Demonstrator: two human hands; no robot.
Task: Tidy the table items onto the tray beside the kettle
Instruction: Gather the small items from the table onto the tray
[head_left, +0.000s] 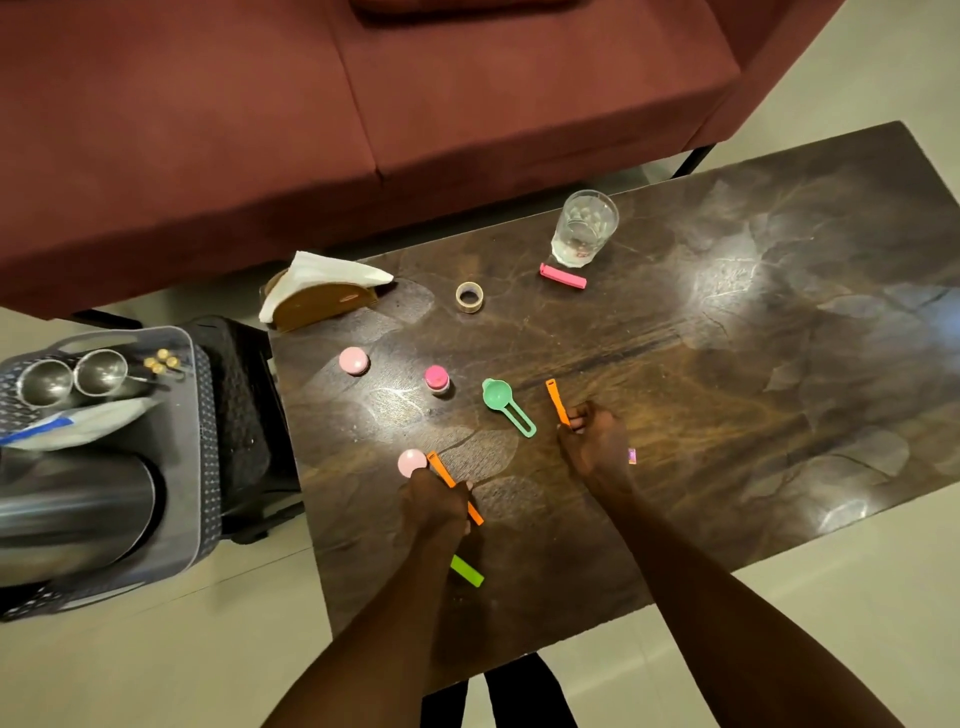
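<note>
1. My left hand (434, 501) grips one orange clip (453, 486) near the desk's (727, 364) front edge; my right hand (597, 441) pinches another orange clip (558, 401) mid-desk.
2. I judge this the pickup step.
3. Next: lift both, carry them left to the tray (195, 441) beside the kettle (72, 499), off the desk's left edge.

Dim indoor light, white glare patches on the glossy table (779, 322), wide-angle edge bending.

maroon sofa (363, 104) behind the dark table (727, 364), pale tiled floor (156, 665), black stool (239, 415)
</note>
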